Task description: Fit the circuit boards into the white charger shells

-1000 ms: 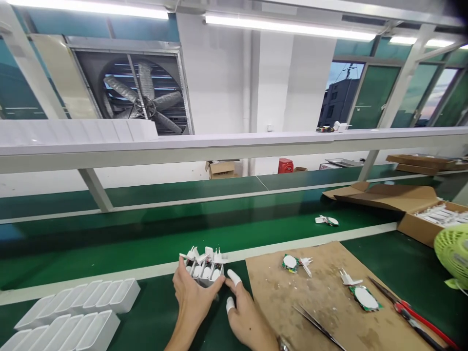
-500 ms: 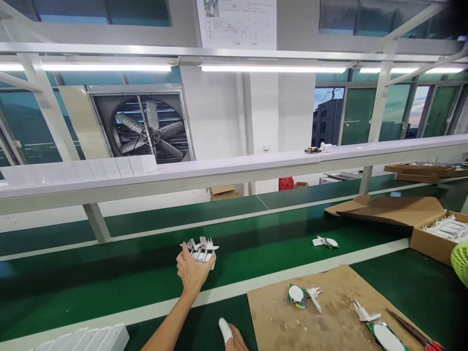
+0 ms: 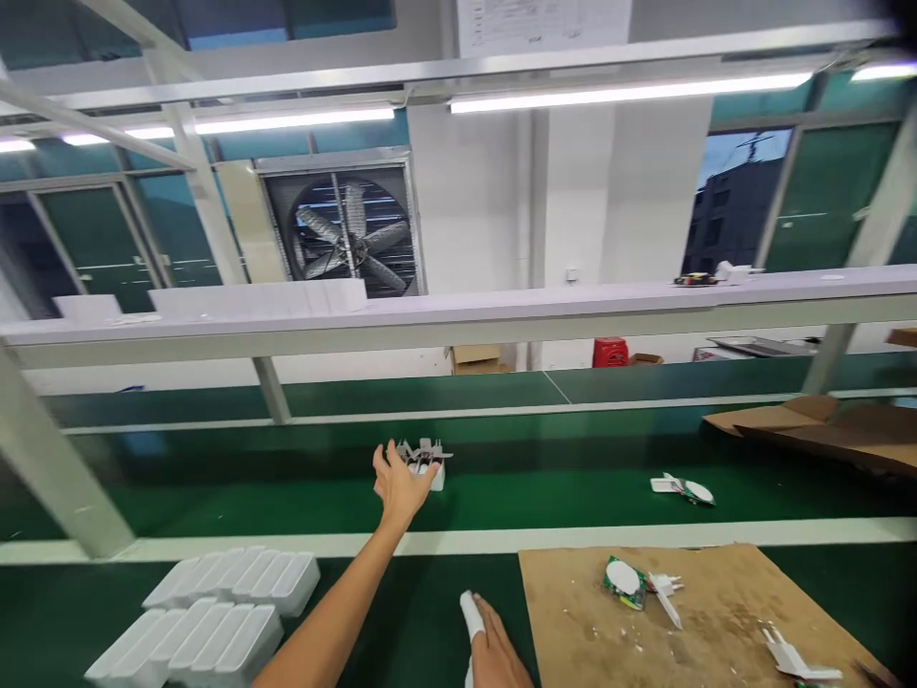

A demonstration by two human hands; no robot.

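My left hand [image 3: 402, 485] reaches over the green belt, its fingers apart around a small bunch of white plastic housings [image 3: 438, 478] with plug pieces and wires on top. The thumb is beside or touching the bunch's right side; I cannot tell which. My right hand [image 3: 498, 650] lies low at the front edge of the view, fingers stretched out and holding nothing visible, with a white cover on its thumb. To its right, a brown board [image 3: 565, 631] carries a green circuit board [image 3: 625, 581] with a white disc, wired to a white plug piece [image 3: 666, 594].
Rows of white plastic housings [image 3: 229, 612] stand at the lower left. Another circuit board with a white part [image 3: 684, 488] lies on the belt at right. An open cardboard box [image 3: 823, 425] is further right. A white shelf [image 3: 501, 311] spans above the belt.
My view has turned left. My left hand has moved the bunch farther onto the belt, and its fingers have loosened around it. More of my right hand shows.
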